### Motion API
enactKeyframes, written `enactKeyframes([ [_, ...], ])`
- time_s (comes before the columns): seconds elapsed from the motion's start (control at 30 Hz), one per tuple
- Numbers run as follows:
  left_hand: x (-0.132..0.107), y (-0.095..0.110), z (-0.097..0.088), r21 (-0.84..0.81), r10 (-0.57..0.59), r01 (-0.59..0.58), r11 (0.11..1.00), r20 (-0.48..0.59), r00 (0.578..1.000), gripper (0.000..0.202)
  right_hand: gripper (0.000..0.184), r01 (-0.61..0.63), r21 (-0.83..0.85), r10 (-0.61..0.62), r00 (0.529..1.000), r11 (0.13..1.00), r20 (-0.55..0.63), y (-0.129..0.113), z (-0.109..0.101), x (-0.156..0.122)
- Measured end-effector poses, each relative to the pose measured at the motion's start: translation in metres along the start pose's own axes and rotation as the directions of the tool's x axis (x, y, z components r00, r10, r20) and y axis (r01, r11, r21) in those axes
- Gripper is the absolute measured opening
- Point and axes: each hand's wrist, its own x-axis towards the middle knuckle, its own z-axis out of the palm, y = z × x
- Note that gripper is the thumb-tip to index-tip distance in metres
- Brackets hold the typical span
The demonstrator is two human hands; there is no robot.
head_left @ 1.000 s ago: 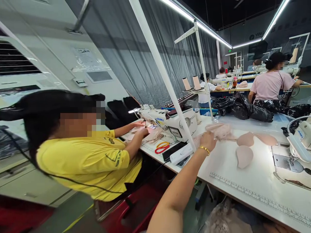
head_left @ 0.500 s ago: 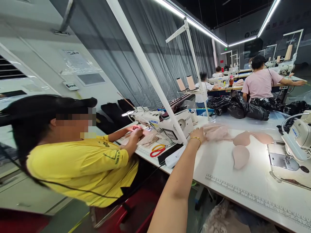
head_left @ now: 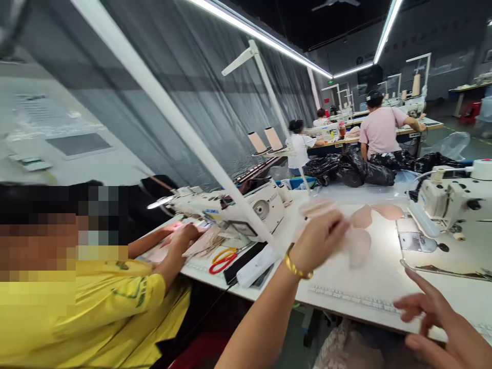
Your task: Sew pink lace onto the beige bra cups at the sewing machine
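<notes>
**Left hand lifts pink lace piece above the table**

While your left hand (head_left: 321,240) is raised over the white table (head_left: 369,287), its fingers are curled shut around a pale pink lace piece (head_left: 355,245). The cloth comes out on both sides of your fist: a rounded, blurred flap shows above the knuckles, and a longer flap hangs down and to the right of your fingertips. Held this way, its long axis runs roughly from upper left to lower right, with the loose end pointing down toward the table. Motion blur hides the exact outline and whether the lower end touches the table. A gold bracelet (head_left: 294,266) sits on your left wrist.

Your right hand (head_left: 442,323) is low at the near table edge, fingers spread and holding nothing, well apart from the lace piece. Its fingertips point left, over the printed ruler strip (head_left: 353,297).

Beyond your left hand, two pink cups (head_left: 374,212) lie flat on the table, close to your sewing machine (head_left: 449,197) at the right. To your left, a co-worker in a yellow shirt (head_left: 96,312) has both hands on fabric at another sewing machine (head_left: 234,207); red and yellow scissors (head_left: 221,260) lie beside them. Two thread cones (head_left: 265,141) stand on a rack behind, and black bags (head_left: 346,169) are piled farther back near a person in a pink shirt (head_left: 380,133).
</notes>
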Motion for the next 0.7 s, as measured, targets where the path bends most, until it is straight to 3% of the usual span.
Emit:
enactKeyframes([
  [0.03,-0.009,0.013,0.018,-0.126,0.157,-0.147,0.981,0.075,0.985,0.04,0.076,-0.051,0.101,0.052,0.999,0.994,-0.005,-0.015,-0.001,0.015],
  [0.07,-0.017,0.023,0.036,-0.252,0.267,-0.238,0.938,0.085,0.96,0.041,0.065,-0.078,0.204,0.077,0.997,0.976,0.015,-0.029,-0.001,0.029],
  [0.13,-0.032,0.029,0.07,-0.511,0.304,-0.245,0.824,0.034,0.952,0.052,0.023,-0.007,0.389,0.007,1.0,0.921,0.002,-0.051,-0.004,0.053],
  [0.17,-0.038,0.026,0.085,-0.651,0.247,-0.163,0.742,0.039,0.968,0.066,0.013,0.0,0.448,0.009,1.0,0.894,-0.019,-0.056,-0.005,0.062],
  [0.2,-0.042,0.02,0.098,-0.753,0.214,-0.032,0.657,0.146,0.966,0.079,0.01,0.008,0.481,0.023,0.998,0.877,-0.059,-0.057,-0.006,0.067],
  [0.23,-0.044,0.011,0.11,-0.796,0.219,0.115,0.594,0.298,0.929,0.081,0.013,0.011,0.47,0.047,0.993,0.882,-0.111,-0.053,-0.009,0.069],
  [0.3,-0.046,-0.007,0.126,-0.754,0.265,0.387,0.53,0.581,0.77,0.067,0.022,-0.02,0.347,0.102,0.97,0.937,-0.219,-0.036,-0.017,0.066],
  [0.33,-0.046,-0.015,0.13,-0.721,0.265,0.476,0.503,0.653,0.71,0.061,0.027,-0.05,0.259,0.121,0.957,0.965,-0.263,-0.024,-0.025,0.061],
  [0.37,-0.046,-0.022,0.13,-0.703,0.247,0.541,0.462,0.688,0.683,0.058,0.03,-0.088,0.166,0.135,0.946,0.982,-0.295,-0.011,-0.035,0.054],
  [0.4,-0.045,-0.026,0.128,-0.703,0.215,0.58,0.412,0.694,0.688,0.057,0.03,-0.124,0.091,0.147,0.937,0.988,-0.317,0.003,-0.048,0.047],
  [0.5,-0.04,-0.026,0.114,-0.766,0.108,0.588,0.261,0.628,0.77,0.048,0.028,-0.237,-0.133,0.166,0.899,0.962,-0.405,0.046,-0.094,0.018],
  [0.57,-0.035,-0.018,0.106,-0.79,0.116,0.565,0.238,0.601,0.791,0.045,0.028,-0.299,-0.287,0.144,0.879,0.91,-0.455,0.071,-0.121,-0.002],
  [0.63,-0.029,-0.006,0.107,-0.795,0.179,0.549,0.259,0.598,0.781,0.052,0.021,-0.314,-0.387,0.12,0.884,0.867,-0.451,0.087,-0.137,-0.018],
  [0.7,-0.022,0.003,0.117,-0.776,0.241,0.568,0.275,0.628,0.74,0.066,0.022,-0.298,-0.438,0.093,0.898,0.848,-0.431,0.091,-0.137,-0.025],
])
